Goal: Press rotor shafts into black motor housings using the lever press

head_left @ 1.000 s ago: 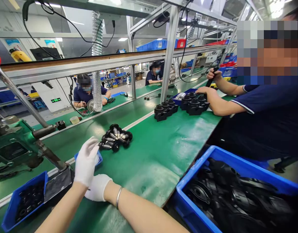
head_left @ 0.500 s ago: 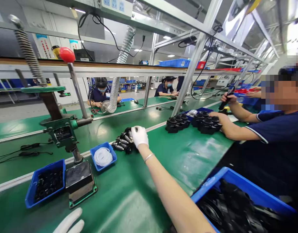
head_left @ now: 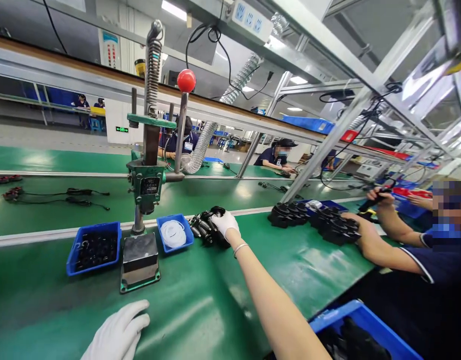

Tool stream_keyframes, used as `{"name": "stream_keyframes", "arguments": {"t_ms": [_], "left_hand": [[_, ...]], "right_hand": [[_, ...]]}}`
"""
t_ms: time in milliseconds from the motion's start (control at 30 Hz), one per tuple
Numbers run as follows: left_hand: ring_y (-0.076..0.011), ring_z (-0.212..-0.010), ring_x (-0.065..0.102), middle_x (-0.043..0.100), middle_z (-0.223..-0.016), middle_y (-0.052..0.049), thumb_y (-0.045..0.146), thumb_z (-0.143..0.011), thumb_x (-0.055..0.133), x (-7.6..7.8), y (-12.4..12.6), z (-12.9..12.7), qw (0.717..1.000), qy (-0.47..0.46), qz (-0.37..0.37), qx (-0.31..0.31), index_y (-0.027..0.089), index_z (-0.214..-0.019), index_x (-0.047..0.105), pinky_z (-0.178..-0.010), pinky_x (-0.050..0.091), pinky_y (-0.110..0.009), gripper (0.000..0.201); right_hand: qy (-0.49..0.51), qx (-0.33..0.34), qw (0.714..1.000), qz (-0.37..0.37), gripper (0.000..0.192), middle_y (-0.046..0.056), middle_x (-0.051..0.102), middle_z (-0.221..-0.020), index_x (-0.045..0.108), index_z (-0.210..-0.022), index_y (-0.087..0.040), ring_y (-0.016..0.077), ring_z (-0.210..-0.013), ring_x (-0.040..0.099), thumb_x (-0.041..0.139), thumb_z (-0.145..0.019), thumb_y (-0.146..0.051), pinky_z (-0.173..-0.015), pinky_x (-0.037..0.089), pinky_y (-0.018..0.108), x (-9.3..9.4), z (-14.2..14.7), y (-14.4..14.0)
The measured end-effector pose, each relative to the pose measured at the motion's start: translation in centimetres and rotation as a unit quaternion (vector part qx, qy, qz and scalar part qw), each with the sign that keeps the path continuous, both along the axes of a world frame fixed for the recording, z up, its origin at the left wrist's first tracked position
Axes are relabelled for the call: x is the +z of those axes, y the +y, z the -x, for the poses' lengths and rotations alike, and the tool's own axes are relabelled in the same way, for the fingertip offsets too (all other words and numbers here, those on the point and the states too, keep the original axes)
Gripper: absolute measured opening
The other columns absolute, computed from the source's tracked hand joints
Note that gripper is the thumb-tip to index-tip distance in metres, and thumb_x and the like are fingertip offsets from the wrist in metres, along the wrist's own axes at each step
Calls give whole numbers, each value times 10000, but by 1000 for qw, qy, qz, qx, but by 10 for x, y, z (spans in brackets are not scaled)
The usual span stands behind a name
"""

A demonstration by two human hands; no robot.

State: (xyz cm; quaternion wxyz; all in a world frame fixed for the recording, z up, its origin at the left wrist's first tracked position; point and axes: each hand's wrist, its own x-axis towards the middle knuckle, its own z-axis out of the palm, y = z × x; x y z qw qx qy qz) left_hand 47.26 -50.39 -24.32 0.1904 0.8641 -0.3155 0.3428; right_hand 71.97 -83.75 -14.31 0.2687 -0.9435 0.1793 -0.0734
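My right hand [head_left: 225,223], in a white glove with a silver bracelet at the wrist, reaches out over the green bench and closes on a pile of black parts with metal shafts [head_left: 204,227]. My left hand [head_left: 117,334], also gloved, rests flat on the bench near the bottom edge, fingers apart and holding nothing. In front of me stands a green hand press [head_left: 145,182] with a red knob on its lever [head_left: 185,80] and a dark base block [head_left: 140,259].
A small blue tray of white rings [head_left: 174,232] sits right of the press, a blue tray of black rings [head_left: 94,247] to its left. A co-worker's arm [head_left: 376,247] rests by black housings [head_left: 335,227] at the right. A blue bin [head_left: 361,335] sits bottom right.
The view has swung left and up. My right hand has settled down onto the pile of black parts, and my left hand has come further into view on the bench.
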Motion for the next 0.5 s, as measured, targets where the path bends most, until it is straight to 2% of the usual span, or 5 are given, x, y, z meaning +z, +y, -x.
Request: {"name": "stream_keyframes", "arguments": {"t_ms": [167,333,433,500], "left_hand": [[-168,-1007,709,710,-1162,-77,316,-967,450,-11,1,0,1000,17,-7,2,232,-1101,641,-851,576,-186,248],[-164,-977,714,716,-1140,-51,312,-948,494,-14,6,4,999,40,12,-16,260,-1082,649,-829,584,-178,212],[-175,-977,711,709,-1159,-25,280,-916,542,-7,4,10,989,128,55,-39,317,-1114,645,-820,600,-205,226],[-198,-1021,693,696,-1186,-19,269,-900,560,4,-2,12,963,240,115,-39,347,-1143,637,-859,601,-264,267]], "right_hand": [[-22,-75,996,-33,327,91,612,-1178,580,-1199,-151,226,-1035,617,607,-937,-344,-900,524,445,0,-1,13],[-94,-119,980,-129,320,96,609,-1175,578,-1196,-143,217,-1006,624,607,-938,-330,-870,538,421,10,11,13],[-193,-92,954,-210,297,92,611,-1161,579,-1178,-146,207,-984,625,591,-944,-329,-858,536,410,27,23,8],[-283,-23,919,-273,288,81,637,-1102,576,-1151,-150,198,-936,633,591,-934,-339,-843,536,398,36,37,11]]}}
